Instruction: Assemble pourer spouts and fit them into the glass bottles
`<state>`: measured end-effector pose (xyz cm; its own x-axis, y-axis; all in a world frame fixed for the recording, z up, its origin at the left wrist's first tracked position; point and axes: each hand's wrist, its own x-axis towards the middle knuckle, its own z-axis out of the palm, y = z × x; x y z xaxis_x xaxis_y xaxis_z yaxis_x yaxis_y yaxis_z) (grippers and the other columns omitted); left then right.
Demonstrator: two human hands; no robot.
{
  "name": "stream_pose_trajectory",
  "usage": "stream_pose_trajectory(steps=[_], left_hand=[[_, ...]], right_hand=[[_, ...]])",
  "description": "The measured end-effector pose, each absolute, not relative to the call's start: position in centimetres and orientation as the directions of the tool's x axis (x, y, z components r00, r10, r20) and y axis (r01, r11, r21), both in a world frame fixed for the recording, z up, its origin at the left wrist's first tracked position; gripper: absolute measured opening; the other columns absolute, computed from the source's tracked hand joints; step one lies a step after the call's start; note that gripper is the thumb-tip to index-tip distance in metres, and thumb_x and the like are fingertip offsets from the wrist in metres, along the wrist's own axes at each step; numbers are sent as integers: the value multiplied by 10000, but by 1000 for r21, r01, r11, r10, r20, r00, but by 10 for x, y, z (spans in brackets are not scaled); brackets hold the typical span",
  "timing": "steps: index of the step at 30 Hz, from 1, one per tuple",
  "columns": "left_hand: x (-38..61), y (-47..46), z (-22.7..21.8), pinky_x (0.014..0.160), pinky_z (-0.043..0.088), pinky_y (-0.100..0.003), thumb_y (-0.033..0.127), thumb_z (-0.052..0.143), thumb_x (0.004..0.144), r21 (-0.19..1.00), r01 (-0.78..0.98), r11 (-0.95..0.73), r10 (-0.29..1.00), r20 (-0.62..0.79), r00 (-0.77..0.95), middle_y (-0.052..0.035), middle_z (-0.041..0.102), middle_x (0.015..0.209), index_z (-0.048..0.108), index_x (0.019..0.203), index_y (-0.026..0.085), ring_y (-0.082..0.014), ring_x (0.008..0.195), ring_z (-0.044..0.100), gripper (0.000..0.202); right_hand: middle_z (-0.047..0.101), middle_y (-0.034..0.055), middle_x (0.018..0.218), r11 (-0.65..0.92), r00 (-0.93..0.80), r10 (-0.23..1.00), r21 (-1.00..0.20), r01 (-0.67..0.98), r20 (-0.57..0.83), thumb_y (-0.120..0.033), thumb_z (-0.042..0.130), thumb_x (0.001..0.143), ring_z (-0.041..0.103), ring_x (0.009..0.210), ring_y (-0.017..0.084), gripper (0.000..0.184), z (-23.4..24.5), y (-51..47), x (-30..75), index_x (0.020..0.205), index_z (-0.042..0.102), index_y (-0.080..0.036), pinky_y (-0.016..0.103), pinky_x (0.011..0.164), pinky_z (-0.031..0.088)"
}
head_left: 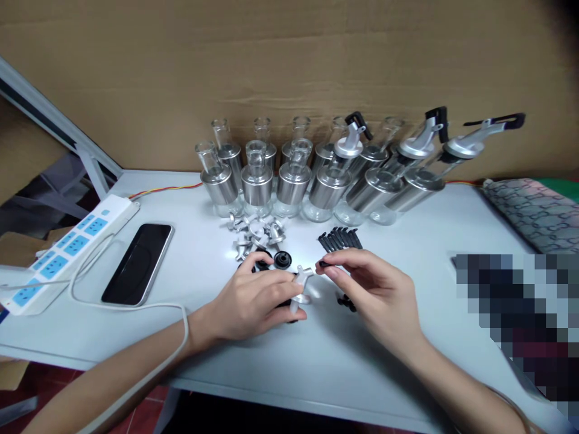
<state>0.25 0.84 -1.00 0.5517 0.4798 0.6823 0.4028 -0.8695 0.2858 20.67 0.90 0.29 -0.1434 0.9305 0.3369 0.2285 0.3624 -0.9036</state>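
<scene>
My left hand (pixel 257 301) is closed around a silver pourer spout (pixel 302 283), its narrow tip turned toward the right. Between thumb and fingertips, my right hand (pixel 380 295) pinches a small black part (pixel 324 264) just right of that tip; the two pieces are apart. Beyond my left hand lie black round stoppers (pixel 283 260) and a heap of loose silver spout pieces (pixel 257 228). Several black levers (pixel 339 239) rest in a row past my right fingers. Small black bits (pixel 347 302) sit partly hidden beside my right hand.
Glass-and-steel bottles (pixel 256 184) stand in two rows along the cardboard wall (pixel 289 60); three carry fitted pourers (pixel 465 144). A phone (pixel 138 263) and a power strip (pixel 72 253) lie at left, with a white cable (pixel 181 319) crossing my left forearm. Patterned fabric (pixel 534 211) is at right.
</scene>
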Motion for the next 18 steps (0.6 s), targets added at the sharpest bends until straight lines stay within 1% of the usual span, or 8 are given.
stream_pose_trajectory(steps=[3, 7, 13, 18], left_hand=[[2, 8, -9, 875, 420, -345, 315, 523, 963, 265, 415, -870, 476, 670, 570, -42, 740, 838, 514, 1029, 147, -107, 743, 702, 180], [1, 7, -10, 891, 407, -345, 278, 541, 956, 266, 421, -867, 480, 669, 567, -44, 741, 871, 522, 1043, 151, -102, 760, 698, 155], [1, 7, -12, 912, 392, -341, 280, 550, 950, 284, 434, -855, 504, 651, 567, -24, 738, 874, 525, 1038, 166, -95, 747, 695, 146], [0, 7, -13, 915, 384, -343, 268, 542, 954, 300, 437, -848, 519, 638, 568, -23, 742, 889, 524, 1049, 179, -101, 769, 700, 131]], right_hand=[[740, -18, 794, 327, -112, 945, -918, 227, 309, -147, 669, 814, 683, 712, 126, 126, 3, 8, 206, 872, 698, -255, 218, 626, 517], [750, -14, 785, 336, -137, 941, -911, 240, 310, -138, 684, 788, 689, 720, 133, 126, 6, 9, 206, 846, 714, -246, 228, 654, 530], [759, -1, 789, 234, -155, 967, -949, 211, 204, -165, 685, 786, 697, 705, 146, 95, 10, 8, 206, 836, 726, -234, 253, 660, 558], [767, 10, 833, 240, -182, 962, -950, 202, 204, -159, 658, 803, 705, 742, 168, 138, 12, 9, 206, 863, 747, -246, 292, 695, 573]])
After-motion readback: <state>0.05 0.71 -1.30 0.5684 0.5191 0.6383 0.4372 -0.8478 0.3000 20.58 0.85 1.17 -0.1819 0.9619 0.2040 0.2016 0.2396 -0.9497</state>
